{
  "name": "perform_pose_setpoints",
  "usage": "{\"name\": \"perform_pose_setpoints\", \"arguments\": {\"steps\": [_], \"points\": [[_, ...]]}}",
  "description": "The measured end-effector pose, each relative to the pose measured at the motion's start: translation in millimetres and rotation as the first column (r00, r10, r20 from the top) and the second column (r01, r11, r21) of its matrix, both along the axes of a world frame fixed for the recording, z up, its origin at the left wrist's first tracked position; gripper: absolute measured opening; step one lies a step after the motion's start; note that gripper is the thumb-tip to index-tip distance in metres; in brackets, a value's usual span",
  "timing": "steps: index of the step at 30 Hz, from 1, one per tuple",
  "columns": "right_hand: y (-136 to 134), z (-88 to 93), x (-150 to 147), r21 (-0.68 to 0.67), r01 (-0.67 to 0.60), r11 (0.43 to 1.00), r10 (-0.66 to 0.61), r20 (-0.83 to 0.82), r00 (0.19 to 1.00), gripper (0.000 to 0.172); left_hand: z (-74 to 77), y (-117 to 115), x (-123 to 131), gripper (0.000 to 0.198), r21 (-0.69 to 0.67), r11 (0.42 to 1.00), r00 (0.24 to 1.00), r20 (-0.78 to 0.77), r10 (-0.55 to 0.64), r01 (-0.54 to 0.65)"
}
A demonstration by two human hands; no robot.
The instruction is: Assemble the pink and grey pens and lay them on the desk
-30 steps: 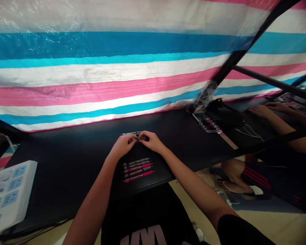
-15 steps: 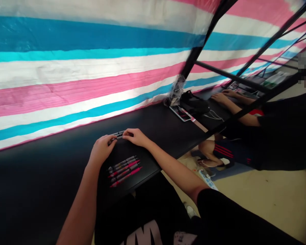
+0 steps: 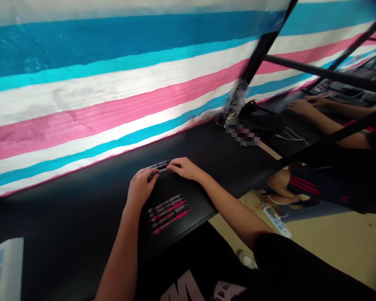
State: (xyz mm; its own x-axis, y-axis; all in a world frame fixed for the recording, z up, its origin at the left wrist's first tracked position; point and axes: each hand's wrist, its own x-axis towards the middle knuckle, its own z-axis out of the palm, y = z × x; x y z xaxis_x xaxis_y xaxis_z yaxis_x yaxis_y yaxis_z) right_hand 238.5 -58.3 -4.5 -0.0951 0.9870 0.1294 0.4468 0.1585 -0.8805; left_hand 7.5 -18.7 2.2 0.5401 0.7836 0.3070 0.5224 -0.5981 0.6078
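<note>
Both hands are at a small row of grey and black pens (image 3: 159, 164) lying on the black tabletop. My left hand (image 3: 141, 186) is closed with thumb and fingers pinching the left end of the nearest pen (image 3: 163, 170). At that pen's other end, my right hand (image 3: 185, 168) pinches with bent fingers; its fingertips partly cover the tip. Closer to my body lies a second group of pens (image 3: 167, 213), several side by side, some grey and black, others with bright pink-red barrels.
The black table (image 3: 81, 217) runs along a striped tarp (image 3: 113, 96). A dark metal frame post (image 3: 263, 50) rises at the right, beside a black bag (image 3: 260, 117). Another person's hands (image 3: 303, 106) work farther along. A white object with blue squares (image 3: 6, 267) sits lower left.
My view has swung left, so the scene sits farther right, and the white object with blue squares now shows lower left. Both hands stay at the same row of pens.
</note>
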Motion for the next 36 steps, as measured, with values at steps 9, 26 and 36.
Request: {"name": "perform_pose_setpoints", "arguments": {"steps": [9,26,36], "points": [[-1,-1.8,-4,-0.022,-0.016,1.0,0.015,-0.046,0.999,0.014,5.3,-2,-2,0.015,0.0,1.0,0.999,-0.029,0.023,-0.023],[-8,4.0,-15,0.034,0.022,0.999,-0.019,-0.111,0.994,0.018,23.9,-2,-4,0.036,-0.566,0.78,0.505,0.772,0.386,0.268],[-16,2.3,-40,0.069,-0.099,0.993,0.104,-0.075,0.992,0.017,29.4,-16,20,0.034,-0.551,0.595,0.003,0.735,0.679,0.585]]}}
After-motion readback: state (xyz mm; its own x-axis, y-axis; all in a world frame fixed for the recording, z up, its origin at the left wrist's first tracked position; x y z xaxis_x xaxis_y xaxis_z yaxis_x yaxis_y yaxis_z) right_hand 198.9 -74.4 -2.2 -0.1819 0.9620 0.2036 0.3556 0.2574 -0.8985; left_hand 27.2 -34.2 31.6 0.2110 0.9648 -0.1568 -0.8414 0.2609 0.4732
